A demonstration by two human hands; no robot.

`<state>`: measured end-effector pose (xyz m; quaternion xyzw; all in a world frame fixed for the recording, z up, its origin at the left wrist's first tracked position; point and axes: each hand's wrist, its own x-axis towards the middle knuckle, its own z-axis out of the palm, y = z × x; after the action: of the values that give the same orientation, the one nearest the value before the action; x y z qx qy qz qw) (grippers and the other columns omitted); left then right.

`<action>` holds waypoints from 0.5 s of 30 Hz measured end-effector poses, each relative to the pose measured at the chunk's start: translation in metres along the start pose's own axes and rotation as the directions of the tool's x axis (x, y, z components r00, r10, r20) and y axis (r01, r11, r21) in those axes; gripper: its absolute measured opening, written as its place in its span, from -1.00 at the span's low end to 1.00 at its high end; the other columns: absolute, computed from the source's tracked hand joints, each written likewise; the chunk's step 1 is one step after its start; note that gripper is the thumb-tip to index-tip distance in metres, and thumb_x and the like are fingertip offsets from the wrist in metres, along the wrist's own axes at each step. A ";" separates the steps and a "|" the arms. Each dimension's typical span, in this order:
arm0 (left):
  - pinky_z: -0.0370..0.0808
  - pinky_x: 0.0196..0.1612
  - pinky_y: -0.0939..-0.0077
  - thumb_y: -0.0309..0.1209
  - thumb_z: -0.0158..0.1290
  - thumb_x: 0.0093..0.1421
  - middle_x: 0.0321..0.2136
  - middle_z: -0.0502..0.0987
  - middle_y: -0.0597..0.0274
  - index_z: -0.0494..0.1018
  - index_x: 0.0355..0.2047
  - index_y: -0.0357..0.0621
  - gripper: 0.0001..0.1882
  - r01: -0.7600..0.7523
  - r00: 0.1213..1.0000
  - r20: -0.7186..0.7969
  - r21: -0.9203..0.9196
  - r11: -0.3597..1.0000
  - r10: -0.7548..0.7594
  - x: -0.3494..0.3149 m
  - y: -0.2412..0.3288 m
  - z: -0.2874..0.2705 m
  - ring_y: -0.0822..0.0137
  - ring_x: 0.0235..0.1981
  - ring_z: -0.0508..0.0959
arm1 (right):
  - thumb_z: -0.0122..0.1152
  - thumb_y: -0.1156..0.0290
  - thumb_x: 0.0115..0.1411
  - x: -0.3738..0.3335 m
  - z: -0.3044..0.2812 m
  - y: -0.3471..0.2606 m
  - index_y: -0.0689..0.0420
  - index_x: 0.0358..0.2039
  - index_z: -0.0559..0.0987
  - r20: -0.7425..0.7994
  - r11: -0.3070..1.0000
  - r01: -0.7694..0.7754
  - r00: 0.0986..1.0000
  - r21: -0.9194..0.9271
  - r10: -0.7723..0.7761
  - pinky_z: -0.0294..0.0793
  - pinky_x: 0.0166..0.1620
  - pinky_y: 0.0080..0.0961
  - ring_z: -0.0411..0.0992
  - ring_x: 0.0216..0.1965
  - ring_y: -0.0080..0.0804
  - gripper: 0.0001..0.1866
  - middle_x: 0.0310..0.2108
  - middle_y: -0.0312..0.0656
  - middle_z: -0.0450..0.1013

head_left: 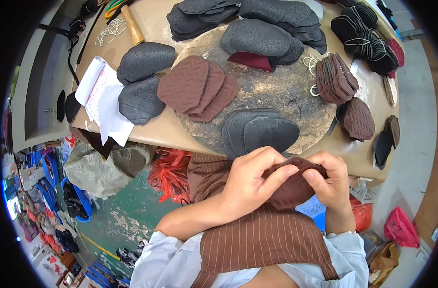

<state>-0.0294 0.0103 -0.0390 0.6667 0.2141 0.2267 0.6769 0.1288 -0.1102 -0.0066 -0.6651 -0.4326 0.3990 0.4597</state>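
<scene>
— Green floor [132, 197], tan counter [151, 133], round board [271, 91]. How far along?

— Partway, perhaps: loose quilted pads [184, 86] and a brown stack [336, 79] wait untouched; one brown piece [289, 193] is in work at the counter's near edge.

— Pose?

— Left hand [254, 176] and right hand [331, 185] both pinch it, thumbs inward.

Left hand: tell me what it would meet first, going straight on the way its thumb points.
Past the brown piece pinched in its grasp, the left hand would probably meet the right hand, which grips the same piece; depth between them is hard to judge.
</scene>
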 end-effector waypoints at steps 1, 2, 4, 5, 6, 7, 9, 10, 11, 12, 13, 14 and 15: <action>0.37 -0.55 0.45 -0.46 0.17 0.13 -0.63 0.42 0.18 0.46 -0.50 -0.25 -0.85 -0.135 0.986 -0.072 0.172 0.976 0.149 0.004 0.003 0.001 0.32 -0.61 0.46 | 0.22 0.51 0.14 0.001 0.003 -0.001 0.24 -0.33 0.56 -0.018 0.997 0.030 0.999 -0.065 -0.032 0.46 -0.40 -0.56 0.51 -0.48 -0.47 -0.90 -0.46 -0.17 0.54; 0.36 -0.57 0.45 -0.46 0.18 0.12 -0.64 0.43 0.17 0.47 -0.51 -0.24 -0.85 -0.174 0.978 -0.074 0.207 0.963 0.193 0.006 0.001 -0.002 0.29 -0.63 0.46 | 0.22 0.50 0.14 0.000 0.008 -0.002 0.24 -0.32 0.56 -0.036 0.991 0.054 0.998 -0.125 -0.059 0.46 -0.41 -0.54 0.52 -0.49 -0.43 -0.89 -0.46 -0.15 0.54; 0.34 -0.61 0.46 -0.47 0.20 0.09 -0.65 0.44 0.16 0.47 -0.53 -0.23 -0.86 -0.249 0.957 -0.077 0.278 0.928 0.280 0.006 -0.005 -0.010 0.25 -0.66 0.44 | 0.24 0.49 0.13 -0.004 0.017 -0.004 0.23 -0.30 0.56 -0.031 0.953 0.127 0.989 -0.275 -0.141 0.48 -0.41 -0.47 0.54 -0.50 -0.29 -0.87 -0.46 -0.08 0.53; 0.34 -0.61 0.45 -0.47 0.19 0.09 -0.66 0.44 0.17 0.47 -0.54 -0.22 -0.86 -0.230 0.957 -0.106 0.294 0.928 0.271 0.003 -0.003 -0.011 0.26 -0.67 0.44 | 0.26 0.48 0.12 -0.008 0.022 -0.004 0.22 -0.29 0.56 -0.050 0.960 0.128 0.988 -0.249 -0.145 0.47 -0.43 -0.45 0.52 -0.51 -0.23 -0.85 -0.46 -0.07 0.52; 0.34 -0.62 0.45 -0.47 0.19 0.09 -0.67 0.44 0.17 0.48 -0.55 -0.22 -0.86 -0.210 0.956 -0.135 0.310 0.927 0.261 -0.001 0.002 -0.011 0.26 -0.67 0.44 | 0.27 0.48 0.12 -0.010 0.026 -0.003 0.23 -0.29 0.55 -0.059 0.974 0.124 0.989 -0.190 -0.137 0.47 -0.44 -0.46 0.52 -0.52 -0.24 -0.85 -0.47 -0.07 0.52; 0.34 -0.62 0.45 -0.48 0.19 0.09 -0.67 0.44 0.18 0.48 -0.55 -0.21 -0.86 -0.189 0.953 -0.165 0.324 0.927 0.252 -0.003 0.004 -0.011 0.27 -0.68 0.44 | 0.27 0.48 0.12 -0.011 0.028 -0.001 0.23 -0.29 0.55 -0.067 0.984 0.119 0.989 -0.130 -0.128 0.46 -0.45 -0.46 0.51 -0.53 -0.25 -0.84 -0.47 -0.08 0.51; 0.35 -0.64 0.46 -0.48 0.15 0.13 -0.66 0.46 0.18 0.48 -0.53 -0.23 -0.87 -0.246 0.930 -0.164 0.384 0.890 0.328 -0.005 0.003 -0.013 0.32 -0.70 0.44 | 0.24 0.50 0.14 -0.009 0.029 -0.004 0.25 -0.29 0.54 -0.033 0.990 0.092 0.995 -0.103 -0.095 0.46 -0.40 -0.51 0.51 -0.50 -0.32 -0.86 -0.45 -0.10 0.52; 0.36 -0.65 0.48 -0.46 0.11 0.17 -0.66 0.47 0.20 0.48 -0.50 -0.23 -0.87 -0.284 0.914 -0.154 0.413 0.865 0.374 -0.006 0.002 -0.015 0.36 -0.72 0.43 | 0.22 0.52 0.14 -0.008 0.029 -0.005 0.26 -0.28 0.54 -0.015 0.993 0.077 0.997 -0.090 -0.079 0.46 -0.37 -0.53 0.51 -0.48 -0.36 -0.87 -0.44 -0.11 0.52; 0.38 -0.64 0.55 -0.43 0.06 0.22 -0.66 0.48 0.23 0.46 -0.47 -0.24 -0.84 -0.128 0.845 -0.510 0.094 0.987 0.158 -0.008 0.004 -0.022 0.41 -0.71 0.43 | 0.19 0.52 0.16 -0.010 0.026 -0.003 0.27 -0.29 0.54 -0.069 0.997 0.045 0.996 -0.055 -0.048 0.46 -0.34 -0.55 0.50 -0.45 -0.41 -0.88 -0.42 -0.12 0.52; 0.40 -0.63 0.61 -0.39 0.00 0.27 -0.65 0.49 0.27 0.44 -0.43 -0.24 -0.81 -0.064 0.672 -0.723 -0.275 0.959 -0.163 -0.011 0.007 -0.035 0.46 -0.71 0.42 | 0.16 0.53 0.18 -0.015 0.019 0.001 0.27 -0.29 0.53 -0.123 1.000 0.013 0.992 -0.017 -0.015 0.46 -0.30 -0.56 0.49 -0.42 -0.46 -0.89 -0.40 -0.14 0.53; 0.44 -0.57 0.65 -0.33 -0.05 0.30 -0.55 0.51 0.20 0.42 -0.36 -0.26 -0.77 -0.067 0.688 -0.726 -0.094 0.993 -0.023 -0.013 0.007 -0.076 0.47 -0.70 0.44 | 0.14 0.53 0.19 -0.020 0.008 0.006 0.28 -0.29 0.53 -0.186 1.000 -0.017 0.982 0.024 0.022 0.45 -0.26 -0.58 0.49 -0.39 -0.50 -0.90 -0.38 -0.16 0.53; 0.48 -0.51 0.69 -0.27 -0.11 0.34 -0.45 0.53 0.14 0.40 -0.28 -0.29 -0.72 -0.075 0.694 -0.711 0.085 0.993 0.114 -0.013 0.011 -0.107 0.48 -0.68 0.46 | 0.06 0.51 0.25 -0.028 0.004 0.013 0.29 -0.29 0.52 -0.194 0.946 -0.118 0.964 0.303 0.183 0.43 -0.17 -0.59 0.44 -0.29 -0.59 -0.88 -0.33 -0.20 0.52; 0.49 -0.49 0.67 -0.27 -0.09 0.33 -0.41 0.53 0.14 0.40 -0.24 -0.29 -0.72 -0.067 0.820 -0.568 0.024 0.997 0.069 -0.018 0.006 -0.103 0.48 -0.66 0.47 | 0.05 0.47 0.28 -0.030 0.000 0.020 0.28 -0.29 0.50 -0.166 0.879 -0.132 0.959 0.458 0.230 0.42 -0.18 -0.60 0.41 -0.29 -0.63 -0.86 -0.35 -0.24 0.50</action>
<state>-0.1050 0.0823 -0.0355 0.5772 0.3825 0.4387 0.5728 0.1233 -0.1425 -0.0216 -0.6199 -0.2136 0.4537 0.6035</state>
